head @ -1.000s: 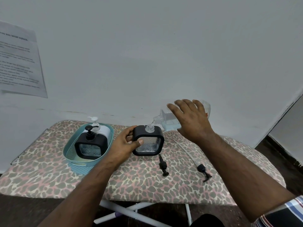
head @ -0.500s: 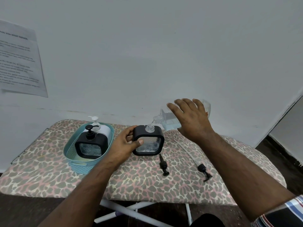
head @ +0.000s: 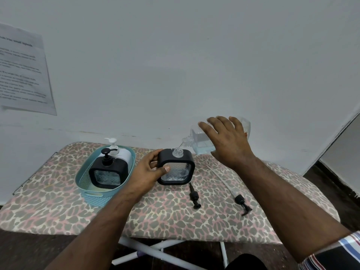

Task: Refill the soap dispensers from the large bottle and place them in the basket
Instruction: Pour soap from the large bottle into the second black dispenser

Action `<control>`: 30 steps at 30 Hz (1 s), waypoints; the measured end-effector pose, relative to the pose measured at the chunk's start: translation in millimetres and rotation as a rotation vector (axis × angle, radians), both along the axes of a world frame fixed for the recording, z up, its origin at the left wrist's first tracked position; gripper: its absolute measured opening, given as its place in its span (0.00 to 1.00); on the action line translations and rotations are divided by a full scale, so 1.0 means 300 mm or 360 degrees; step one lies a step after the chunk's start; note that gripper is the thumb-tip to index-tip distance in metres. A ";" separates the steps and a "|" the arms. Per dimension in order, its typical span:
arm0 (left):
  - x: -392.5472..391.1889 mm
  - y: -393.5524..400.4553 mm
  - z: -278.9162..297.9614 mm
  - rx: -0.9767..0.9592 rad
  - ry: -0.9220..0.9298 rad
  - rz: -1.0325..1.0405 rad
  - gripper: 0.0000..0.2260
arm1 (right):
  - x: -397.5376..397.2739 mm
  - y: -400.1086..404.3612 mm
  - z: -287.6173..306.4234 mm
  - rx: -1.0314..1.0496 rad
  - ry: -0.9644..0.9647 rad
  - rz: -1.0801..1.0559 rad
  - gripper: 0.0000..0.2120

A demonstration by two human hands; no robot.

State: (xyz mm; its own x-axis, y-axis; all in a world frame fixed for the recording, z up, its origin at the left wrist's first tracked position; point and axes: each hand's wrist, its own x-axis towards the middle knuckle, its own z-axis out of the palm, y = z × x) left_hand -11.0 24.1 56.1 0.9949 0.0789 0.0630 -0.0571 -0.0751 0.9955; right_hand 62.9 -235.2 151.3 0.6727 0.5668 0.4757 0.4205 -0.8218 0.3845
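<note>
L hand (head: 149, 170) grips the open dispenser (head: 176, 167) by its left side, thumb across the front face, fingers curled behind the top corner. Dispenser upright on the ironing board (head: 171, 213), cap off, clear neck exposed, some liquid at the bottom. R hand (head: 227, 142) wraps the large bottle (head: 198, 142) from above, fingers spread over its body; bottle tipped w/ mouth pointing down-left, just above the dispenser neck, thin stream btwn them. Bottle is up-right of the L hand.

Left of the L hand: teal basket (head: 90, 193) w/ a black pump dispenser (head: 108, 172) in front and a white pump dispenser (head: 120, 153) behind it. Below the R hand, near its forearm: short black pump (head: 194, 195) and long-tube pump (head: 240, 201) lying flat on the board, apart from each other.
</note>
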 end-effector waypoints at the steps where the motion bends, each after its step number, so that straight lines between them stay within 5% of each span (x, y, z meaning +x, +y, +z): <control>1: 0.000 -0.001 0.001 0.0003 0.0004 0.0002 0.21 | 0.001 -0.001 -0.001 0.0000 -0.0002 0.0002 0.51; 30: -0.003 -0.009 0.009 -0.0036 -0.0020 0.0002 0.21 | 0.005 -0.009 0.012 -0.0023 -0.0062 0.0037 0.49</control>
